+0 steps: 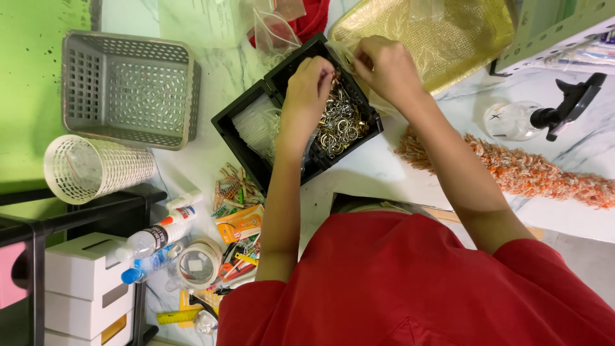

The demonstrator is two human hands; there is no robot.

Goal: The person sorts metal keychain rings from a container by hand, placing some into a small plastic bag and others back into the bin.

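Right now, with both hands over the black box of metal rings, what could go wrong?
1. The black divided box sits askew, its near corner at the table edge; a nudge from the left hand might tip it.
2. The right hand pinches a thin clear bag above the metal rings; rings could snag it or spill out.
3. The spray bottle stands close to the right elbow.

Both hands (307,90) (384,64) over black tray (224,125) of metal rings (339,122).

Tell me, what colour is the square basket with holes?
Grey: the square basket shows best in the head view.
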